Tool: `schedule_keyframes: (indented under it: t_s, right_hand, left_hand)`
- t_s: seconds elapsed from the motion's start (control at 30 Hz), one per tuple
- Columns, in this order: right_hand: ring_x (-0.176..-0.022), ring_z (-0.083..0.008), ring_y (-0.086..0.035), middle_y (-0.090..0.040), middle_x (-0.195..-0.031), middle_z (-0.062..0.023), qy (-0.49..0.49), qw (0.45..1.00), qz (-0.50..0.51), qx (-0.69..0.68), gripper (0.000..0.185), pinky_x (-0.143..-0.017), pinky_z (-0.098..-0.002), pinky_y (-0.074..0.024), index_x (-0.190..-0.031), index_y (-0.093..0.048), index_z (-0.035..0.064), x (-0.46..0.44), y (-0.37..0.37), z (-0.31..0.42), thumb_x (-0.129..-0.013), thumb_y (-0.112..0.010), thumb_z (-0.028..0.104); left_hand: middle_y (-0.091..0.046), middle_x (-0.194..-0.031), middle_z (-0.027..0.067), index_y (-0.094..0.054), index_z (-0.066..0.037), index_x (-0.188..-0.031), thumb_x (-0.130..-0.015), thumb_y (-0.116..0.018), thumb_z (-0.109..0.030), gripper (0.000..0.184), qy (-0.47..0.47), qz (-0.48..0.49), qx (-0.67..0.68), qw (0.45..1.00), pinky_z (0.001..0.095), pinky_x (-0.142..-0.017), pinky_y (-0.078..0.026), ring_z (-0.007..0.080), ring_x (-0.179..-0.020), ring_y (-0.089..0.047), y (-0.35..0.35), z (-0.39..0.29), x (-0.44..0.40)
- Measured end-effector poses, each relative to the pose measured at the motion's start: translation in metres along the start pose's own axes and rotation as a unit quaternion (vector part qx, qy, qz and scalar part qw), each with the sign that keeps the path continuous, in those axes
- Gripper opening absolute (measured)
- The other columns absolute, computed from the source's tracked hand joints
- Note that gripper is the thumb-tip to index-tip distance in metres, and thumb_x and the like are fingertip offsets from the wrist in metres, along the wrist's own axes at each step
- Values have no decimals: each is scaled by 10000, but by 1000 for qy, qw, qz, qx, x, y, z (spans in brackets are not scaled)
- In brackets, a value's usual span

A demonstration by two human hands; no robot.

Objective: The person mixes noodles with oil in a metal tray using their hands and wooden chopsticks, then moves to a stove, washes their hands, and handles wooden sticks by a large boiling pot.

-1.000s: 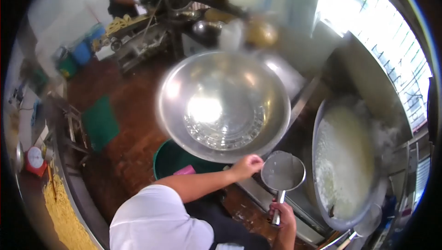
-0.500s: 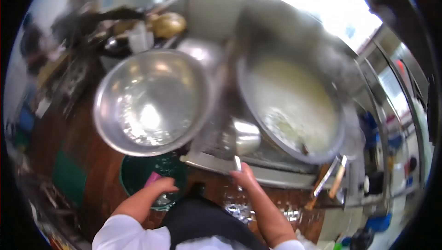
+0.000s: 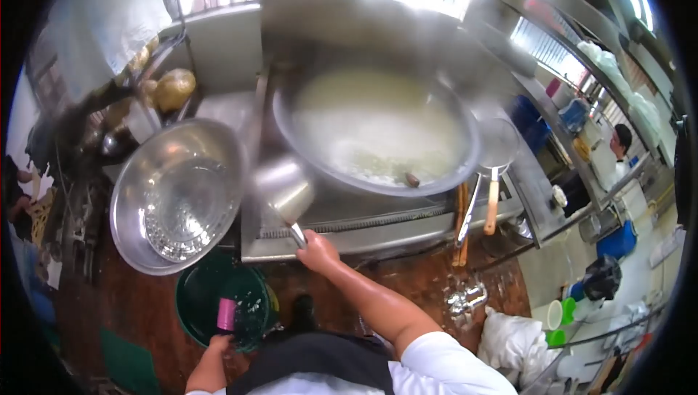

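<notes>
Dipper in right hand, fingers curled, left hand at pink cup, grip unclear.

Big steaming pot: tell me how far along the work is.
Looks done: the pot holds pale, steaming liquid. In hand: the right hand grips the metal dipper; the left hand is at the pink cup. Probably left: ladling, as the pot looks well filled.

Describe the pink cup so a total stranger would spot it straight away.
Find the big steaming pan, then the shiny metal basin to its left. Below that basin in the picture is a round green tub. Within its rim, at the left hand, is the cup: bright pink, unlike the silver dipper in the right hand.
</notes>
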State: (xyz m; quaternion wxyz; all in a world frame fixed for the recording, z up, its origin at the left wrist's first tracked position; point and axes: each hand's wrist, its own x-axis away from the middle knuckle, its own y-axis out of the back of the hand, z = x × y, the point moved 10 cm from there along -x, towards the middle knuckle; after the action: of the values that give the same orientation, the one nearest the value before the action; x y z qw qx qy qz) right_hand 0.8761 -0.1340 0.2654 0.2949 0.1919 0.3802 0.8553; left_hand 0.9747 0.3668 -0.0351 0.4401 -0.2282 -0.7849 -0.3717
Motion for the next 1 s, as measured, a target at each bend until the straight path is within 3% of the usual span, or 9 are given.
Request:
schedule_keyframes:
  t_s: [0.1, 0.2, 0.47, 0.6, 0.67, 0.8, 0.9, 0.93, 1.0]
  right_hand:
    - [-549, -182, -606, -612, -684, -107, 10, 984, 19, -179, 295, -542, -342, -487, -909, -558, 8, -8, -27, -4, -725, -638, 224]
    - [-745, -334, -614, -619, -786, -199, -44, 958, 102, -264, 340, -692, -417, -464, -870, -575, 9, -18, -65, -15, -700, -627, 300]
    - [-596, -149, -563, -596, -657, -56, -21, 911, 136, -389, 372, -563, -326, -447, -788, -622, 51, -18, -100, -30, -808, -596, 422]
    - [-630, -102, -561, -613, -754, -14, -22, 947, 173, -269, 362, -547, -276, -463, -932, -609, 59, -2, -96, -58, -833, -623, 407]
    - [-624, -82, -551, -613, -791, -8, -187, 891, 227, -346, 413, -535, -249, -457, -1011, -613, 70, 46, -75, -86, -842, -607, 447]
    - [-577, -73, -507, -581, -718, -2, -203, 872, 147, -420, 377, -508, -213, -422, -983, -619, 30, 133, -39, -161, -837, -639, 376]
    - [-634, -153, -591, -640, -769, -63, -350, 857, 84, -368, 385, -555, -273, -469, -990, -645, 39, 226, -49, -291, -814, -638, 382]
    - [-805, -269, -637, -669, -879, -133, -365, 919, 37, -142, 464, -711, -354, -495, -983, -662, 56, 261, -40, -345, -769, -609, 464]
    - [-918, -312, -617, -659, -939, -161, -441, 897, 41, 0, 479, -824, -382, -462, -1000, -666, 74, 349, -60, -446, -727, -596, 462]
  left_hand:
    - [-641, -775, 101, -613, -51, -983, -791, -636, -312, 325, 18, 63, -31, 997, 436, -521, -521, 279, -618, -616, -18, 31, -17]
    - [-640, -842, 112, -606, -35, -992, -807, -621, -334, 352, 3, 57, -94, 994, 444, -527, -519, 287, -648, -620, -28, 11, 29]
    - [-638, -938, 130, -582, -41, -1049, -822, -599, -312, 354, -114, 120, -176, 970, 451, -551, -508, 294, -663, -604, -40, -29, 40]
    - [-637, -961, 111, -566, -82, -1080, -813, -597, -328, 364, 26, 50, -70, 996, 462, -652, -495, 287, -779, -606, -27, -26, 15]
    - [-632, -983, 110, -557, -86, -1106, -809, -597, -349, 398, 38, 72, -72, 994, 465, -686, -482, 293, -797, -613, -34, -40, 12]
    - [-626, -954, 110, -556, -66, -1103, -812, -594, -370, 422, 7, 97, -88, 991, 448, -707, -471, 283, -832, -621, -51, -75, -15]
    - [-622, -877, 87, -572, -60, -1058, -810, -596, -375, 401, -32, 109, -107, 988, 420, -653, -470, 240, -748, -607, -66, -106, -17]
    - [-616, -844, 75, -579, -58, -1032, -805, -604, -371, 387, -47, 107, -132, 984, 403, -615, -463, 219, -702, -592, -72, -122, -7]
    - [-609, -812, 63, -585, -56, -1006, -801, -613, -368, 374, -62, 101, -157, 980, 387, -576, -457, 199, -656, -576, -82, -147, 9]
